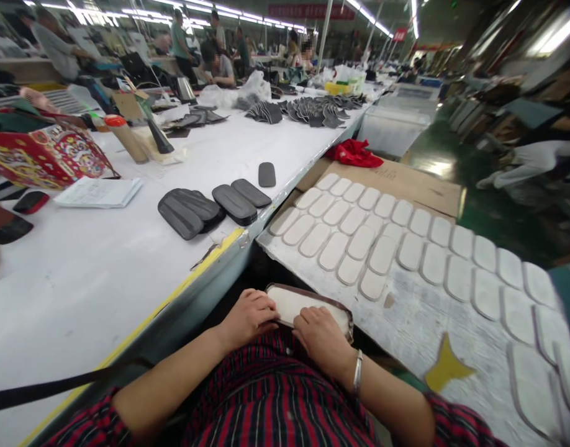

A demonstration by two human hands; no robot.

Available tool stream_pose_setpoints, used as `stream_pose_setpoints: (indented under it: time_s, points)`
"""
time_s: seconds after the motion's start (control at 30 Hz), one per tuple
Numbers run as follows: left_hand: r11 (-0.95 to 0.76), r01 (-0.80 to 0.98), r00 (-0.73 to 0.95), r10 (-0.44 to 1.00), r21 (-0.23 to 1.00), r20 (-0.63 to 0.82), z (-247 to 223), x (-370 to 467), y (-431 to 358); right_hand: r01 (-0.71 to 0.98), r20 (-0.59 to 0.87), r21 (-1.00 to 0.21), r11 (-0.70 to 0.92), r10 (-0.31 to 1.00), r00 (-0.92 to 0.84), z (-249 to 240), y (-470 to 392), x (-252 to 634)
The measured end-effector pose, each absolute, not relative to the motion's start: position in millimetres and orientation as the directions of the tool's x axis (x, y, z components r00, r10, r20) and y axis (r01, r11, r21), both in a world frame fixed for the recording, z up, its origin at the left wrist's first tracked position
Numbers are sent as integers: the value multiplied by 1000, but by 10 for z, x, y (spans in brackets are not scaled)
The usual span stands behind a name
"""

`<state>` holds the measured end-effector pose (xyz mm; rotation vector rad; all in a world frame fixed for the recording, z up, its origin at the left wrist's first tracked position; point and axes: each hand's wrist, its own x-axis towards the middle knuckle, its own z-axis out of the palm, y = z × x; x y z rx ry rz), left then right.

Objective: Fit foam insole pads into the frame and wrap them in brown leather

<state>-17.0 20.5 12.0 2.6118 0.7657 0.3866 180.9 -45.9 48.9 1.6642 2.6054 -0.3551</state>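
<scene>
Close to my body I hold an oblong white pad with a dark raised edge (289, 301), its kind not clear. My left hand (253, 315) grips its left end, fingers curled over the near edge. Toward the pad's right half, my right hand (320, 335) is closed on the near edge too, with a silver bracelet at the wrist. The pad's underside is hidden. On the board (406, 323) to the right lie rows of similar rounded white pieces (354, 241) with grey rims, a few overlapping.
The white table (103, 298) at left bears stacks of dark oval pieces (192, 208), a paper pad (99, 191), a red patterned box (52, 152) and an orange-capped bottle (126, 139). A red cloth (357, 152) lies beyond the board on cardboard (406, 180). People work in the background.
</scene>
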Motion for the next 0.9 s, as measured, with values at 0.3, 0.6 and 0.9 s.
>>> stream_pose_setpoints:
  time_s: [0.3, 0.6, 0.9]
  points:
    - [-607, 609, 669, 739, 510, 81, 155, -25, 172, 980, -493, -90, 180, 847, -201, 649, -54, 1657]
    - [-669, 668, 602, 743, 327, 292, 195, 107, 67, 901, -316, -409, -147, 949, 11, 834, -240, 2394]
    - [-808, 509, 860, 457, 297, -228, 187, 777, 436, 118, -666, -726, -677, 736, 124, -64, -1022, 2155]
